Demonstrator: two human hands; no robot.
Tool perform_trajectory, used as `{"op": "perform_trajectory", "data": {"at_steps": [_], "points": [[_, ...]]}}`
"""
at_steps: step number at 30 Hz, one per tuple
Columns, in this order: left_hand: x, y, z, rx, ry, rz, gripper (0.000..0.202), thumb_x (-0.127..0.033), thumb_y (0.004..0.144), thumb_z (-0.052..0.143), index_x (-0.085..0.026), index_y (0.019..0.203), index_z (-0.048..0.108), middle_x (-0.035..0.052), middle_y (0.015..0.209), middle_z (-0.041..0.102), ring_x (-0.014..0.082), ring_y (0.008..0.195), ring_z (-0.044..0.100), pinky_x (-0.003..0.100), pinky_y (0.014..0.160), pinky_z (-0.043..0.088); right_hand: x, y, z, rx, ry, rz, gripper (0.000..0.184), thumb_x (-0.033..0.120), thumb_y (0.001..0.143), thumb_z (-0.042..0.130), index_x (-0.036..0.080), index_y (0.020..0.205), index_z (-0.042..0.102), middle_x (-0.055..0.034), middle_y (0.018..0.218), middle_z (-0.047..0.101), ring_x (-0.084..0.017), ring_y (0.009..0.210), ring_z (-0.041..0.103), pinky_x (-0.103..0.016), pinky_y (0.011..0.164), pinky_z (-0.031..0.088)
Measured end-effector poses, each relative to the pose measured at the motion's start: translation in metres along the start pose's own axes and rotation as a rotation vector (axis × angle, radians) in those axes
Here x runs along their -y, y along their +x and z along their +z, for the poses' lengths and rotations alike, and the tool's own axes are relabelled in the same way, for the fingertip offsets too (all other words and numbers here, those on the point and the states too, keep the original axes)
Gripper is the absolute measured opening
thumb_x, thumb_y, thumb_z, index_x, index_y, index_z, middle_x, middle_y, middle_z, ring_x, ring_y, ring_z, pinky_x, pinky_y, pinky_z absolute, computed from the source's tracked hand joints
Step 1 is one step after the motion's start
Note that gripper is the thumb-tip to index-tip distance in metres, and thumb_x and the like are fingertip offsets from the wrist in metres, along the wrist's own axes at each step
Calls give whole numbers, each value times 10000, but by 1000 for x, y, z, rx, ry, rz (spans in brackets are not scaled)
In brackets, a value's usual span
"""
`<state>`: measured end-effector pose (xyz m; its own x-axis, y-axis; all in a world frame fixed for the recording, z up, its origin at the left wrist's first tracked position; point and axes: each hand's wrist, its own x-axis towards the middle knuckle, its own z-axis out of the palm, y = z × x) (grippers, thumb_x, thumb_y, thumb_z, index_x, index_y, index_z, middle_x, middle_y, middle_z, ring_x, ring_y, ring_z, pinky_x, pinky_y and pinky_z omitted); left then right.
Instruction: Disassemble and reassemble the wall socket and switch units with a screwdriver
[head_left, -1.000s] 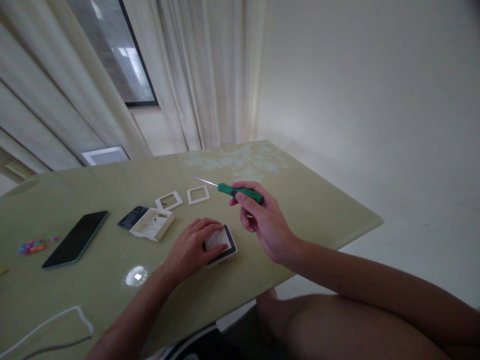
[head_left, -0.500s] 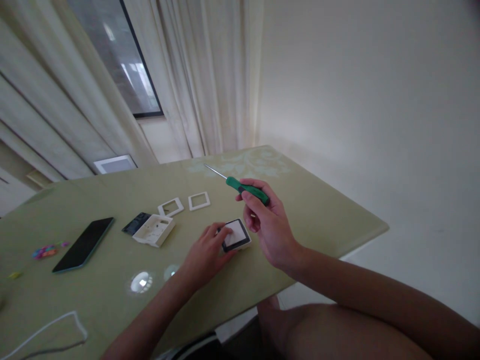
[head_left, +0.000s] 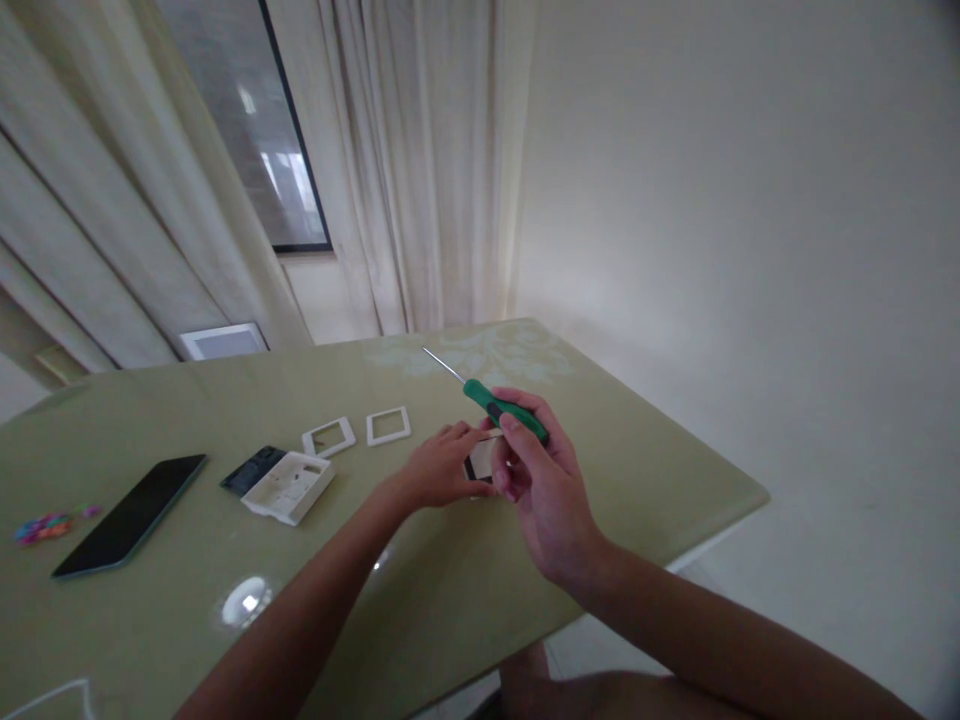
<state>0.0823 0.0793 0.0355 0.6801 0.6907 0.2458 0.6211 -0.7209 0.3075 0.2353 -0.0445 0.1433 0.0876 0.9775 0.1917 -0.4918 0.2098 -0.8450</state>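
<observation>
My right hand [head_left: 551,480] is closed around the green handle of a screwdriver [head_left: 504,408], whose thin metal shaft points up and to the left, clear of the table. My left hand [head_left: 442,465] grips a small square white panel with a dark border [head_left: 480,462], thumb on its near side and fingers on its far side. Both hands partly cover this panel, and my right fingers are close to its right edge; whether they touch it I cannot tell.
Left of my hands lie an open white plastic box [head_left: 289,488], a dark flat piece [head_left: 253,470] and two white square frames [head_left: 388,426]. Farther left are a phone-like black slab [head_left: 131,515] and small colourful bits [head_left: 43,527]. The table's [head_left: 660,450] right edge borders a wall.
My left hand has shifted from pressing on the panel's face to holding its edges. Panel and right hand have come together, the screwdriver still in the right hand. The view has shifted slightly.
</observation>
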Motion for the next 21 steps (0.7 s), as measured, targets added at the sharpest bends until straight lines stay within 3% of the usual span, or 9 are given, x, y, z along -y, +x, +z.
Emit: {"op": "perform_trajectory", "data": {"at_steps": [2, 4, 6, 10, 12, 15, 19, 21], "points": [[30, -11, -14, -9, 26, -159, 527, -493, 1059, 599, -232, 1516, 605, 140, 1487, 695, 312, 1371, 656, 463, 1187, 528, 2, 2, -1, -18, 2, -9, 299, 389, 914, 799, 265, 1177, 730, 12, 910, 701, -43, 497, 470, -180, 437, 321], [62, -23, -28, -34, 85, -337, 471, -435, 1097, 522, -168, 1469, 632, 201, 1536, 651, 354, 1440, 602, 547, 1237, 456, 5, 4, -2, -46, 11, -20, 288, 380, 905, 805, 269, 1162, 738, 8, 944, 706, -37, 498, 466, -176, 428, 301], [90, -35, -39, -43, 143, -474, 406, -390, 1061, 604, -144, 1373, 684, 231, 1566, 613, 416, 1507, 523, 669, 1255, 374, 7, 7, -1, -72, 29, -32, 279, 378, 898, 810, 272, 1147, 742, 9, 952, 707, -33, 498, 455, -174, 423, 285], [114, -50, -46, -11, 163, -538, 265, -409, 971, 760, -168, 1084, 762, 150, 1480, 674, 373, 1460, 554, 647, 1248, 377, 14, 10, 2, -75, 59, -73, 276, 387, 900, 809, 276, 1143, 739, 9, 948, 713, -39, 506, 460, -178, 426, 286], [111, -51, -43, -15, 131, -520, 209, -393, 951, 749, -184, 952, 757, 149, 1388, 707, 367, 1345, 625, 621, 1193, 442, 17, 10, 3, -76, 61, -90, 273, 383, 902, 806, 279, 1145, 740, 6, 949, 719, -41, 506, 458, -182, 427, 277], [91, -44, -38, -49, 32, -437, 211, -379, 958, 678, -199, 853, 713, 141, 1231, 720, 319, 1155, 696, 523, 1111, 531, 20, 11, 3, -93, 60, -105, 257, 374, 906, 800, 278, 1138, 746, 6, 938, 723, -41, 502, 442, -188, 432, 265], [43, -24, -31, -116, -132, -223, 232, -422, 1008, 593, -216, 927, 665, 118, 1222, 662, 273, 1183, 673, 441, 1131, 536, 21, 13, 2, -116, 58, -126, 259, 375, 905, 800, 277, 1139, 749, 6, 932, 728, -45, 506, 443, -188, 435, 275], [17, -11, -25, -110, -203, -99, 237, -453, 966, 671, -229, 1039, 656, 111, 1290, 632, 268, 1221, 658, 429, 1133, 542, 21, 14, 2, -118, 58, -124, 268, 381, 900, 807, 279, 1142, 751, 5, 931, 733, -47, 506, 449, -186, 434, 284]]}}
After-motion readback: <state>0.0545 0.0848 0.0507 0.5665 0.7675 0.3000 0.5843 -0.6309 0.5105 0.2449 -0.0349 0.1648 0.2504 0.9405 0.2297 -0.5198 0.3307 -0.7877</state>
